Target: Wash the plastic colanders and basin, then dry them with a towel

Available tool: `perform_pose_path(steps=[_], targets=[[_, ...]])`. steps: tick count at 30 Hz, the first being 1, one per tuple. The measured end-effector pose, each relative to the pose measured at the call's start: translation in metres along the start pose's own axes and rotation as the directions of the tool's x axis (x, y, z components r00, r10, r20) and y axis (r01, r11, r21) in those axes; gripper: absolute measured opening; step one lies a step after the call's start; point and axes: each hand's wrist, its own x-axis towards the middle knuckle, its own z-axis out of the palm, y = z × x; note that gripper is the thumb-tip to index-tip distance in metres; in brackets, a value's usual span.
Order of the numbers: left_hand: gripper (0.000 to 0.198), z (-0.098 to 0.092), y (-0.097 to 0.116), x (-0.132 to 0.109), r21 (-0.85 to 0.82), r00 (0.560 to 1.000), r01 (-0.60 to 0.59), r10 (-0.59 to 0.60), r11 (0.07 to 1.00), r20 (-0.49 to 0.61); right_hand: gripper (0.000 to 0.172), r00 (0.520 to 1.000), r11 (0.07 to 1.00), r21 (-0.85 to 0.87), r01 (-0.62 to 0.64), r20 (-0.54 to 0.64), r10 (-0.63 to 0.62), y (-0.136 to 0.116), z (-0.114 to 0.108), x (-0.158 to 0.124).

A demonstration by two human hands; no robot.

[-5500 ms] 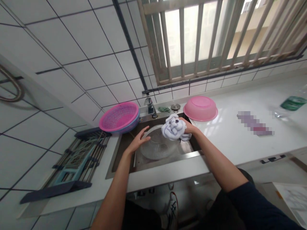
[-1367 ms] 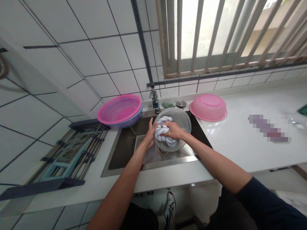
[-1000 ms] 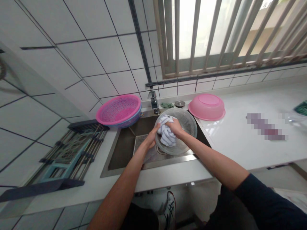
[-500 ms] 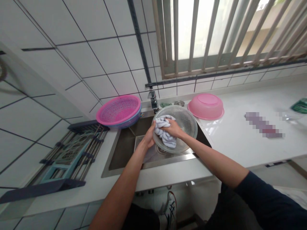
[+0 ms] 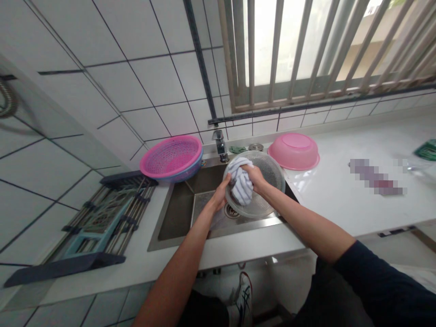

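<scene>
A clear perforated colander (image 5: 270, 195) is held tilted over the sink (image 5: 177, 213), its inside toward me. My left hand (image 5: 222, 193) is closed on its left rim, thumb inside and the other fingers mostly out of sight behind it. In my right hand (image 5: 258, 178) is a bunched white and grey striped cloth (image 5: 242, 190), pressed against the inner left side of the colander. The fingertips of this hand are partly covered by the cloth's folds.
Left of the faucet (image 5: 220, 146) a pink basket (image 5: 172, 156) rests in a blue basin. An upside-down pink basin (image 5: 293, 151) sits on the counter at right. A folding rack (image 5: 102, 218) lies at left. A green cloth and a drain strainer (image 5: 255, 147) are behind the colander.
My right hand has shifted the cloth slightly up along the inside of the colander, and its folds look different. My left hand still grips the rim. The view has moved a little.
</scene>
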Motion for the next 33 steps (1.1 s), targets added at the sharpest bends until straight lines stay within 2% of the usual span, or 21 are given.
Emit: perform_pose_path(steps=[3, 6, 8, 10, 13, 15, 18, 20, 22, 24, 25, 27, 29, 31, 33], targets=[[0.065, -0.001, 0.001, -0.002, 0.045, 0.999, -0.023, 0.025, 0.999, -0.033, 0.040, 0.987, 0.976, 0.195, -0.096, -0.108, 0.118, -0.007, -0.011, 0.012], [0.070, -0.005, 0.004, -0.004, 0.105, 0.996, -0.033, 0.042, 0.994, -0.079, 0.045, 0.978, 0.982, 0.186, -0.030, -0.196, 0.067, -0.014, -0.020, 0.013], [0.073, -0.009, 0.006, -0.004, 0.145, 0.994, -0.034, 0.048, 0.989, -0.094, 0.046, 0.961, 0.992, 0.112, 0.055, -0.277, -0.022, -0.018, -0.022, 0.008], [0.076, -0.014, 0.006, -0.003, 0.174, 0.994, -0.027, 0.044, 0.984, -0.097, 0.044, 0.931, 0.986, -0.013, 0.167, -0.327, -0.162, -0.023, -0.022, 0.002], [0.082, -0.019, 0.005, -0.001, 0.234, 0.993, -0.037, 0.062, 0.972, -0.102, 0.036, 0.858, 0.913, -0.244, 0.326, -0.329, -0.395, -0.033, -0.024, -0.007], [0.090, -0.018, 0.003, 0.000, 0.308, 0.990, -0.079, 0.111, 0.948, -0.087, 0.030, 0.823, 0.843, -0.366, 0.395, -0.266, -0.501, -0.039, -0.024, -0.012], [0.097, -0.016, 0.000, 0.002, 0.393, 0.988, -0.102, 0.140, 0.914, -0.068, 0.019, 0.838, 0.761, -0.453, 0.465, -0.053, -0.544, -0.040, -0.016, -0.021], [0.091, -0.015, -0.002, 0.004, 0.378, 0.988, -0.093, 0.132, 0.921, -0.079, 0.014, 0.845, 0.739, -0.429, 0.520, 0.128, -0.520, -0.037, -0.006, -0.029], [0.077, -0.018, -0.004, 0.005, 0.318, 0.983, -0.114, 0.154, 0.941, -0.103, 0.010, 0.817, 0.733, -0.363, 0.575, 0.301, -0.492, -0.032, 0.004, -0.036], [0.065, -0.021, -0.005, 0.005, 0.268, 0.972, -0.152, 0.193, 0.951, -0.134, 0.007, 0.779, 0.726, -0.321, 0.609, 0.414, -0.470, -0.029, 0.011, -0.040], [0.061, -0.023, -0.006, 0.005, 0.262, 0.969, -0.159, 0.201, 0.952, -0.143, 0.006, 0.772, 0.718, -0.326, 0.616, 0.433, -0.465, -0.029, 0.012, -0.041], [0.057, -0.025, -0.006, 0.005, 0.290, 0.973, -0.135, 0.181, 0.948, -0.140, 0.008, 0.785, 0.695, -0.378, 0.611, 0.403, -0.471, -0.031, 0.009, -0.037], [0.065, -0.025, -0.005, 0.003, 0.332, 0.983, -0.097, 0.142, 0.938, -0.116, 0.017, 0.815, 0.681, -0.450, 0.578, 0.289, -0.501, -0.033, -0.001, -0.029], [0.081, -0.023, -0.004, 0.002, 0.352, 0.990, -0.077, 0.114, 0.933, -0.083, 0.026, 0.833, 0.695, -0.509, 0.508, 0.086, -0.547, -0.035, -0.016, -0.017], [0.095, -0.021, -0.003, 0.002, 0.350, 0.993, -0.088, 0.109, 0.933, -0.041, 0.031, 0.818, 0.730, -0.538, 0.421, -0.123, -0.562, -0.034, -0.029, -0.006]])
